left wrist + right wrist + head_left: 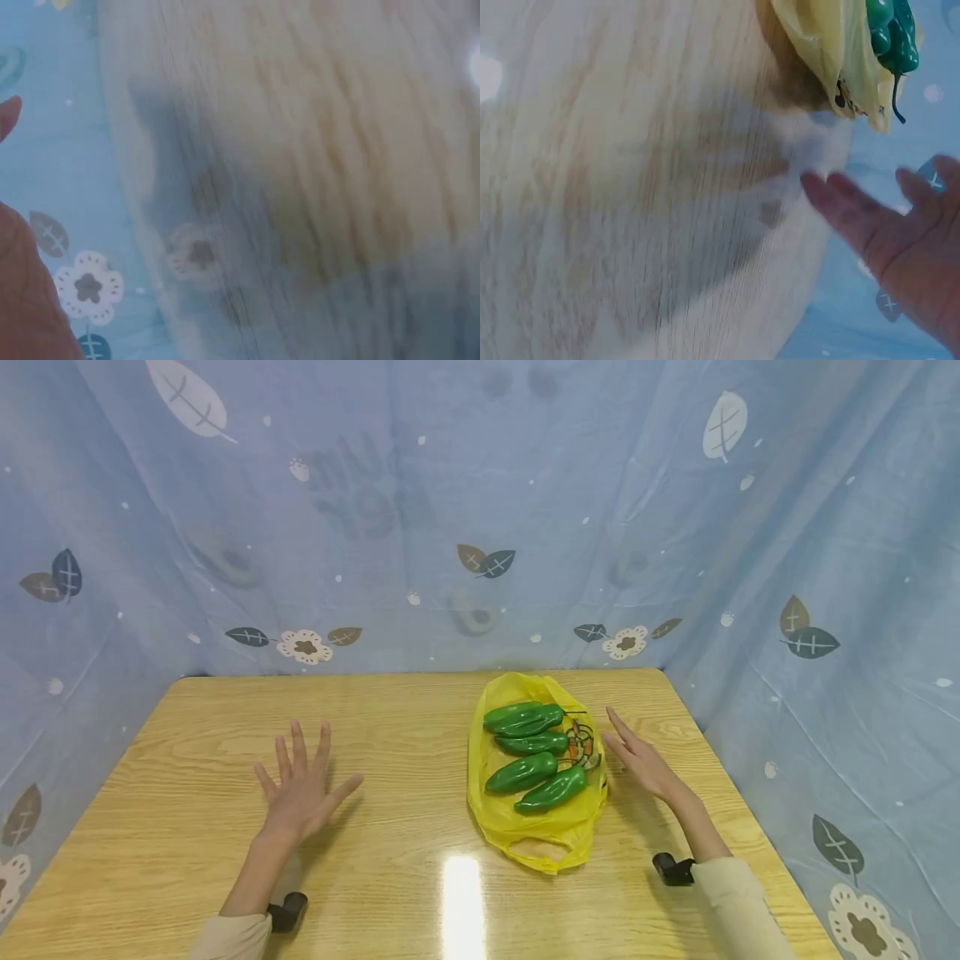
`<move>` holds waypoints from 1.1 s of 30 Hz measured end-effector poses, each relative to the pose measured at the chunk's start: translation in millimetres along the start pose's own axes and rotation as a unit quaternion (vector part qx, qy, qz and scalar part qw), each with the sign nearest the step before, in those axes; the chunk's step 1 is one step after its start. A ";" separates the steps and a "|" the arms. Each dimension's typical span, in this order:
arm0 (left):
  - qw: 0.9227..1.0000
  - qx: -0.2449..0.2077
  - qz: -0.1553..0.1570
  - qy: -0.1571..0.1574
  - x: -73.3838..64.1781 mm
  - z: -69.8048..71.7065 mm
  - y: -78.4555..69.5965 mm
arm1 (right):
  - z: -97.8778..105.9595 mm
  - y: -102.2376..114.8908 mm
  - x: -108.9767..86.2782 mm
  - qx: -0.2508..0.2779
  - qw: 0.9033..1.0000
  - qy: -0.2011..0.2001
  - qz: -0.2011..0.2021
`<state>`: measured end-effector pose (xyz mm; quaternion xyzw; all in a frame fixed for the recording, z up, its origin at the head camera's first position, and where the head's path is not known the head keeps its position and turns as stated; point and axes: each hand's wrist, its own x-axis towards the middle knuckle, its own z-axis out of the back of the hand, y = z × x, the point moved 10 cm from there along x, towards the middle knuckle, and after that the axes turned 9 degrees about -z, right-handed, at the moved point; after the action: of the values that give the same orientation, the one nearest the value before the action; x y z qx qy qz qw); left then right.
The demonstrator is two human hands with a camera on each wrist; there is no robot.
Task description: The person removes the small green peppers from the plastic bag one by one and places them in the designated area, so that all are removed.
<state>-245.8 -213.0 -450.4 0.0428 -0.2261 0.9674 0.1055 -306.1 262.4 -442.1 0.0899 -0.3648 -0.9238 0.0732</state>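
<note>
Several glossy green peppers [532, 743] with thin dark stems lie on a flattened yellow plastic bag [498, 835] right of the table's middle. Printed orange and dark marks show at the bag's right side. My left hand [297, 797] is over the left part of the table with fingers spread and holds nothing; only a little of it shows at the edge of the left wrist view. My right hand [647, 766] is beside the bag's right edge, fingers extended and apart from the bag in the right wrist view. There, part of the bag [821, 37] and some peppers [900, 41] appear.
The light wooden table [390, 760] carries a bright reflection near its front. Behind it and along both sides hangs a blue curtain [420, 510] with leaf and flower prints. A black wrist camera [288, 912] is on the left wrist, another [672, 869] on the right.
</note>
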 end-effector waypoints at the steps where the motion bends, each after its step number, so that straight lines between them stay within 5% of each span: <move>1: 1.000 0.000 -0.002 -0.001 0.4 -0.2 -0.6 | -1.6 1.5 0.2 0.010 1.000 0.008 0.003; 10: 0.998 -0.034 -0.035 -0.027 2.9 -1.0 -9.0 | -13.0 -1.3 7.9 0.161 0.983 0.081 0.036; 17: 0.997 -0.046 -0.049 -0.034 3.8 -0.8 -15.5 | -14.2 -4.2 13.0 0.099 0.991 0.068 0.054; 33: 0.986 -0.133 -0.097 0.010 5.4 -14.8 -53.3 | -17.3 6.9 13.2 0.043 0.990 0.067 0.113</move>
<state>-239.7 -158.7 -440.1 0.0407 -0.3466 0.9143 0.2056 -314.7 243.4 -451.2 0.1132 -0.4060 -0.8852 0.1972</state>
